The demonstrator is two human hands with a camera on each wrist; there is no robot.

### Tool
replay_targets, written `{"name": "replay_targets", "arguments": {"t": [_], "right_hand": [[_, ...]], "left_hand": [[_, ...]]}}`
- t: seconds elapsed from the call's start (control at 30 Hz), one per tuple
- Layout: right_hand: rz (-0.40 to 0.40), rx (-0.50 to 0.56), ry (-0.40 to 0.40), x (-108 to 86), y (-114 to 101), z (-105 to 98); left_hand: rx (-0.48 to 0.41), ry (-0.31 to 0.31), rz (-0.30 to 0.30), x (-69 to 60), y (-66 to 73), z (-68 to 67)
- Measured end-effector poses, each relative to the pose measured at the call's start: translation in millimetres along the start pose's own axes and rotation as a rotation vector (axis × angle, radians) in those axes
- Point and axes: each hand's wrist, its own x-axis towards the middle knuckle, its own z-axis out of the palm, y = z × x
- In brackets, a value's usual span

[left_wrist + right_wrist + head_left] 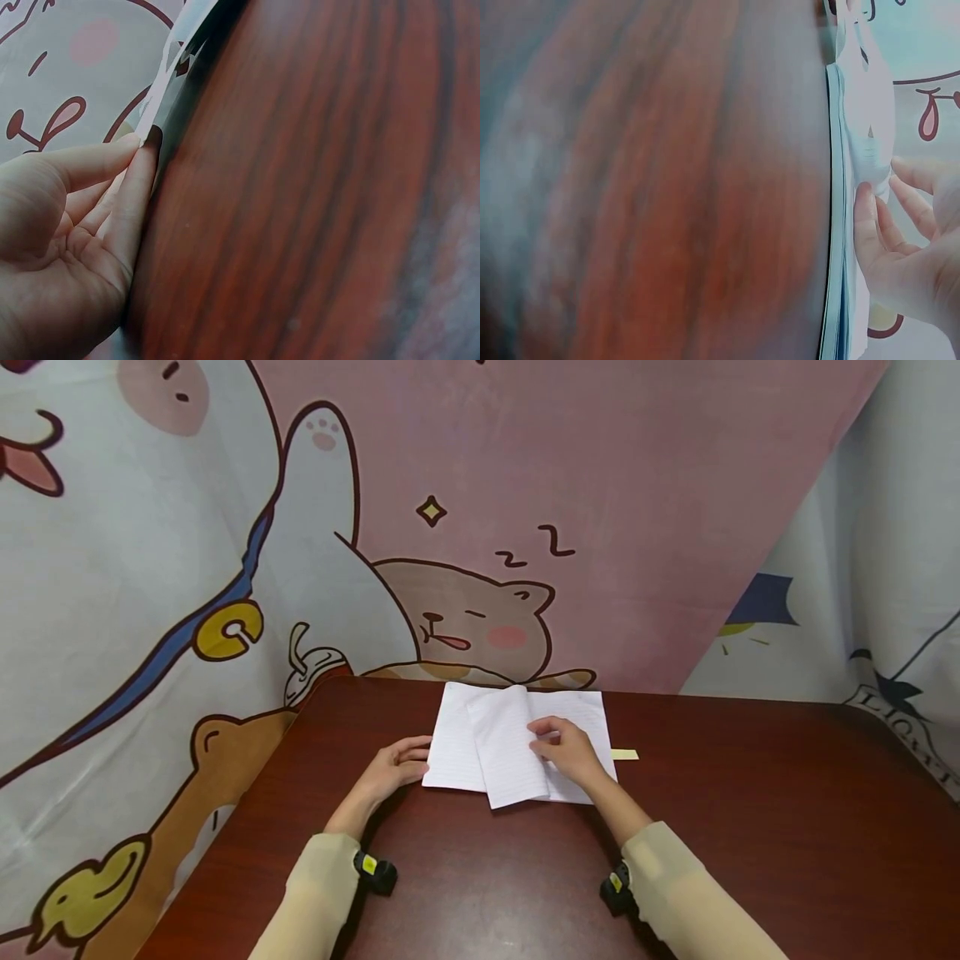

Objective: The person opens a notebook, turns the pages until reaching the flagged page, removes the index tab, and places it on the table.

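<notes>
An open notebook with lined white pages (456,743) lies at the back of the table. One leaf (510,752) stands partly lifted and curved across its middle. My left hand (390,768) holds the notebook's left edge, thumb on top and fingers beneath, as the left wrist view shows at the page edge (154,105). My right hand (568,752) is over the right page, its thumb and fingertips at the edge of the lifted leaf; the right wrist view shows the hand (911,232) pinching that curved leaf (874,150).
A yellow strip (625,754) sticks out from the notebook's right side. Behind the dark red wooden table (750,827) hangs a cloth (600,485) printed with cartoon animals. Each wrist wears a small black camera.
</notes>
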Motion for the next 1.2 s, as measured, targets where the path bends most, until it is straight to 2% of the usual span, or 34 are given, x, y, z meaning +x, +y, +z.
{"name": "replay_targets", "arguments": {"t": [0.67, 0.97, 1.2], "right_hand": [[-0.047, -0.022, 0.033, -2.2, -5, 12], [-0.014, -0.039, 0.0, -0.2, -4, 15], [-0.04, -0.032, -0.016, 0.3, -2, 16]], "left_hand": [[-0.009, -0.009, -0.002, -0.8, -0.5, -0.1], [-0.011, -0.008, -0.01, -0.8, 1.4, 0.3], [-0.019, -0.021, 0.002, -0.7, 0.8, -1.0]]}}
